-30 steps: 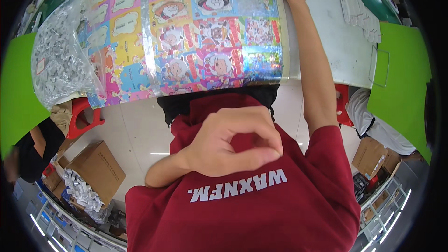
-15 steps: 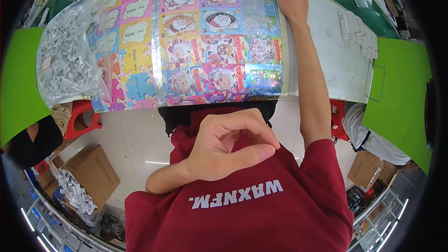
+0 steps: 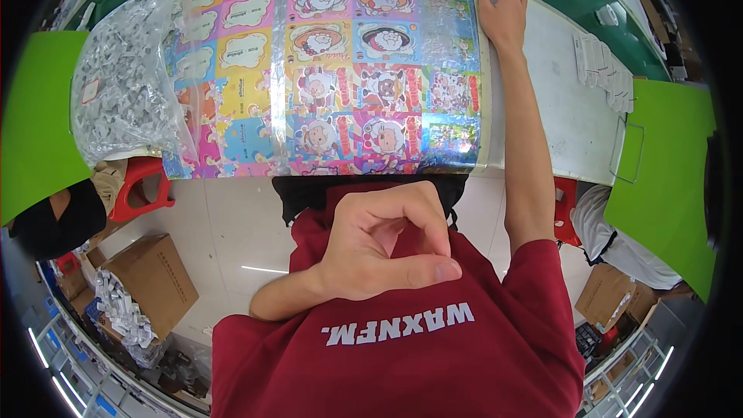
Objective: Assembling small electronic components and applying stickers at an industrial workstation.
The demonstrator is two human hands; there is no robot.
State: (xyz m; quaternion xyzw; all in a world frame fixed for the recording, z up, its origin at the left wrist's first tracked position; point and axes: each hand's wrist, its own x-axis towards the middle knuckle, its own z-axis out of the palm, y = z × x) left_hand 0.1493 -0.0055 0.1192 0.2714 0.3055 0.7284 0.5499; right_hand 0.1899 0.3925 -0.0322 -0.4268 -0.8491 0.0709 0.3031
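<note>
My left hand point(image 3: 391, 244) is raised in front of my chest, away from the table. Its fingers curl round toward the thumb in a ring, with nothing visible inside. My right arm reaches out to the far side of the table, where my right hand point(image 3: 505, 14) rests palm down with the thumb apart from the fingers. A small grey patch shows between thumb and forefinger; I cannot make it out. Just left of this hand lies a colourful printed sheet point(image 3: 321, 37) of cartoon panels, under clear plastic with a shiny strip.
A clear bag point(image 3: 128, 77) of small grey-white pieces lies at the table's left. White strips point(image 3: 604, 70) sit at the far right of the white tabletop point(image 3: 561, 120). Green boards point(image 3: 665, 178) flank both sides. Red stools point(image 3: 143, 186) and cardboard boxes point(image 3: 159, 282) stand below.
The table and things on it have shifted slightly to the right in view. My left hand's curled fingers have changed shape slightly. My right hand keeps its place beside the sheet.
</note>
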